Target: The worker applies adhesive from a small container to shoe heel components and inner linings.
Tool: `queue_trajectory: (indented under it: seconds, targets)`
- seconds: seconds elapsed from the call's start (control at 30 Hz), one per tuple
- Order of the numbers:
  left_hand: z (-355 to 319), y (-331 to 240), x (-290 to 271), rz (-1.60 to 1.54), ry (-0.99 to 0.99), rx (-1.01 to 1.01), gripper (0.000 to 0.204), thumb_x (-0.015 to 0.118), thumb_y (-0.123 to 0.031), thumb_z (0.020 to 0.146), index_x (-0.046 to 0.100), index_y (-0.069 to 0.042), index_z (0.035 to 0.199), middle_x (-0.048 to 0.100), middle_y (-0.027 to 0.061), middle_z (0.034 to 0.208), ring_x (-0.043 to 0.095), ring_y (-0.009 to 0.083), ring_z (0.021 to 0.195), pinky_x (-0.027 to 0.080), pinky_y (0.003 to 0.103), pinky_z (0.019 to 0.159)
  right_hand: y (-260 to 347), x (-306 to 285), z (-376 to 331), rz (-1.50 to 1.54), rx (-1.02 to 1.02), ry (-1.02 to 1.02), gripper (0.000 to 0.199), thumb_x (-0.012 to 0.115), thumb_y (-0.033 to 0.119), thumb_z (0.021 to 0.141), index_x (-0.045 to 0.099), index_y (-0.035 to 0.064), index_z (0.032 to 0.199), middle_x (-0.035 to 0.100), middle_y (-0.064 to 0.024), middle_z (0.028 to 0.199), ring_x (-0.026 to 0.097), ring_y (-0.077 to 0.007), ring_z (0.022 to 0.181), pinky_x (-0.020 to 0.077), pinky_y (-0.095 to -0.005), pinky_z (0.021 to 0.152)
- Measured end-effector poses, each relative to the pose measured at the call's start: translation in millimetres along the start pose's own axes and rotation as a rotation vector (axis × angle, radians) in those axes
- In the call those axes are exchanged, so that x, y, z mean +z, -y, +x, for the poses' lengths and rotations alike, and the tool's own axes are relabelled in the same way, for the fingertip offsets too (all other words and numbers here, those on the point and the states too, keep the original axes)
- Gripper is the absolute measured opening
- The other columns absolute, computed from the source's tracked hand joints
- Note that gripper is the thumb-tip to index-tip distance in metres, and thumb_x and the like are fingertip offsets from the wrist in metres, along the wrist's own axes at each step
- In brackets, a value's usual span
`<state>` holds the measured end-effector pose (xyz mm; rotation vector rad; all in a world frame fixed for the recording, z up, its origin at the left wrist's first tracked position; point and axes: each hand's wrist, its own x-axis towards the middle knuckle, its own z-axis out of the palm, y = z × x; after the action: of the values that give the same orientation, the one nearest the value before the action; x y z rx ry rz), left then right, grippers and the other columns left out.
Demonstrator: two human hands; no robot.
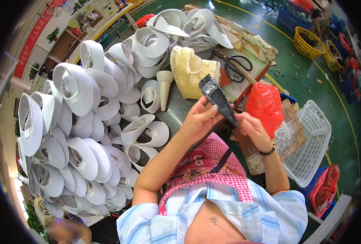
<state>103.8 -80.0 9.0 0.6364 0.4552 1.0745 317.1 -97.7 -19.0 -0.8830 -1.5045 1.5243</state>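
Both your hands hold the brush (pixel 218 99) up in front of the yellow mould (pixel 189 70), left hand (pixel 200 120) fingers curled round it, right hand (pixel 249 127) pinching its handle, bristles up, probably for a better look.

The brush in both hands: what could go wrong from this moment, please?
1. The brush looks coated; both the left hand and the right hand touch it, so they may get smeared.
2. The white shoe pieces are heaped close by; a swing could possibly knock or stain them.
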Motion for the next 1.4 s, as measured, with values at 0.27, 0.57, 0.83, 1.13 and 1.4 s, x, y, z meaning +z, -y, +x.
queue_trajectory:
  seconds: [0.27,0.57,0.83,1.13,1.4]
  targets:
    - [1.5,-37.8,3.5,1.429,-0.641,0.44,0.057,0.078,-0.025,0.075,0.045,-0.002,0.116,0.057,0.0116,0.111,0.054,0.0207,0.109,0.043,0.032,0.092,30.8,-48.1,55.9,0.386,-0.074,-0.314,0.026,0.052,0.02,0.092,0.048,0.0087,0.07,0.04,0.0056,0.059,0.028,-0.0013,0.045,0.0188,-0.02,0.04]
    - [5.8,-75.5,-82.2,1.521,-0.738,0.49,0.064,0.073,-0.015,0.067,0.041,0.0,0.12,0.056,0.0231,0.114,0.055,0.0359,0.11,0.043,0.041,0.094,38.5,-39.9,148.6,0.361,0.216,-0.003,0.032,0.055,0.024,0.091,0.046,0.0114,0.063,0.035,0.0072,0.057,0.025,-0.0015,0.044,0.0188,-0.0197,0.039]
    - [6.5,-73.1,-125.8,2.235,-0.768,0.121,0.073,0.081,-0.015,0.061,0.039,0.0,0.118,0.064,0.02,0.089,0.06,0.0377,0.083,0.05,0.043,0.071,34.4,-42.2,144.3,-0.068,0.15,0.035,0.03,0.053,0.036,0.095,0.055,0.0071,0.087,0.035,0.0093,0.067,0.028,-0.0001,0.054,0.0235,-0.0183,0.045]
    - [-47.4,-86.5,-103.8,1.156,-0.662,0.494,0.074,0.072,0.002,0.065,0.034,-0.004,0.129,0.058,0.0117,0.104,0.06,0.0193,0.093,0.049,0.033,0.08,18.9,-27.1,66.0,0.134,0.196,0.066,0.028,0.05,0.028,0.097,0.059,0.0028,0.091,0.045,0.0049,0.064,0.035,-0.0013,0.049,0.0307,-0.0168,0.045]
    - [-94.2,-87.4,-35.9,1.526,-0.368,0.497,0.058,0.074,-0.006,0.059,0.054,-0.001,0.114,0.057,0.0116,0.101,0.058,0.0257,0.094,0.045,0.033,0.084,79.1,66.3,107.4,-0.463,-0.371,0.22,0.034,0.062,0.036,0.087,0.06,0.0025,0.088,0.056,-0.005,0.065,0.055,-0.0134,0.058,0.0437,-0.0273,0.054]
